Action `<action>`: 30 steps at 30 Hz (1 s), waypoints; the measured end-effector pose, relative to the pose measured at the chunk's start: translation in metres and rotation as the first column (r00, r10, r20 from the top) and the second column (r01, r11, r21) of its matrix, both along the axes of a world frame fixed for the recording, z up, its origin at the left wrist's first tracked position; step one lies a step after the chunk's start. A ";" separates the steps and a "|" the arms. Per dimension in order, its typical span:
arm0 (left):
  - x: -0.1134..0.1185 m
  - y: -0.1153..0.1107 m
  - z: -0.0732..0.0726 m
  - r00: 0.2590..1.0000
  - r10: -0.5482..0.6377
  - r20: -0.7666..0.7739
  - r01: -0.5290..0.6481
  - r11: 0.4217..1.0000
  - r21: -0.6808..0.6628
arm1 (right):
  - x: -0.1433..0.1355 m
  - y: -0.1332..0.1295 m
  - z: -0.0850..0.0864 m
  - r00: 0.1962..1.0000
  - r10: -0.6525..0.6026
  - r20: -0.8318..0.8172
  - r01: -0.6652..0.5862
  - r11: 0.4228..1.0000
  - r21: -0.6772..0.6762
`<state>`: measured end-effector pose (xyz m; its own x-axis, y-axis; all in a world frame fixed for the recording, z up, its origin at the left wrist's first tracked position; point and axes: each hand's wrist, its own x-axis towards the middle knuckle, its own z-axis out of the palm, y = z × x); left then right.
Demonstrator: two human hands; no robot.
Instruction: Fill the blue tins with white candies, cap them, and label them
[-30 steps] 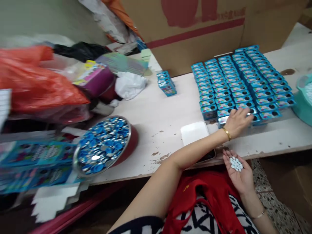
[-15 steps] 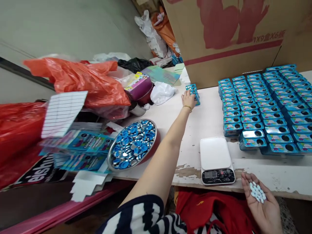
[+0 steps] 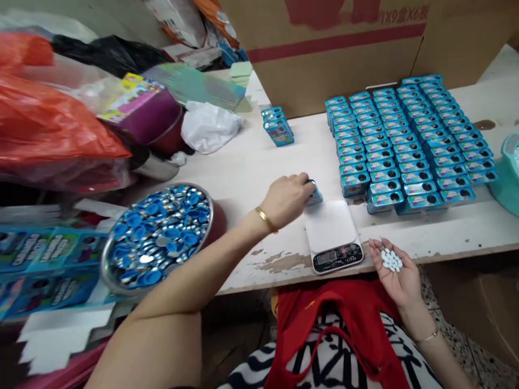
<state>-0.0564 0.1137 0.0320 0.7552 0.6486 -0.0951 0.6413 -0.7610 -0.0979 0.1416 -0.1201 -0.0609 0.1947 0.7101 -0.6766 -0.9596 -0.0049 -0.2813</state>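
The left hand (image 3: 290,200) is closed on a small blue tin (image 3: 315,195) at the far edge of the white scale (image 3: 331,229); the right hand (image 3: 399,278), open and palm up, holds white pellets (image 3: 391,260) near the bench (image 3: 251,178).

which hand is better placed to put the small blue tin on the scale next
Likely the left hand: it holds the tin near the scale, while the right hand cups white pellets.

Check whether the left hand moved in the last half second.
Yes. The left hand left the small tin group, moving toward the scale; it now grips a blue tin by the scale's far-left corner.
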 end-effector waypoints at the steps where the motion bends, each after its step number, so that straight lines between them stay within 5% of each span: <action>1: 0.004 -0.019 0.002 0.998 -0.058 -0.004 0.058 0.998 -0.020 | 0.000 0.000 0.001 1.000 0.002 0.006 -0.002 1.000 0.006; 4: 0.020 -0.056 -0.001 0.986 -0.164 -0.022 0.162 0.985 -0.065 | -0.001 -0.003 0.001 1.000 0.014 0.013 -0.014 1.000 0.008; 9: 0.032 -0.063 -0.007 0.988 -0.153 -0.021 0.151 0.986 -0.071 | -0.002 -0.011 0.000 0.998 0.040 0.040 -0.040 0.999 0.006; 15: 0.020 -0.096 0.003 0.930 -0.204 0.305 0.217 0.976 -0.007 | -0.011 -0.017 0.003 0.997 0.077 0.001 -0.077 0.996 0.036; 19: 0.029 -0.155 -0.033 0.839 -0.345 0.421 0.431 0.893 -0.126 | -0.023 -0.018 0.001 0.984 0.175 -0.032 -0.175 0.984 0.025; 23: 0.048 -0.195 -0.075 0.847 -0.303 0.436 0.380 0.919 -0.100 | -0.031 -0.020 -0.003 0.971 0.241 -0.002 -0.241 0.970 0.020; 30: 0.056 -0.201 -0.087 0.856 -0.250 0.452 0.321 0.943 -0.087 | -0.033 -0.020 -0.005 0.977 0.211 -0.002 -0.211 0.977 -0.008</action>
<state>-0.0005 -0.0870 -0.0554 0.8933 0.4021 0.2006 0.3446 -0.8995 0.2687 0.1089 -0.1404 -0.0662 0.0401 0.7299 -0.6824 -0.9370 -0.2097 -0.2794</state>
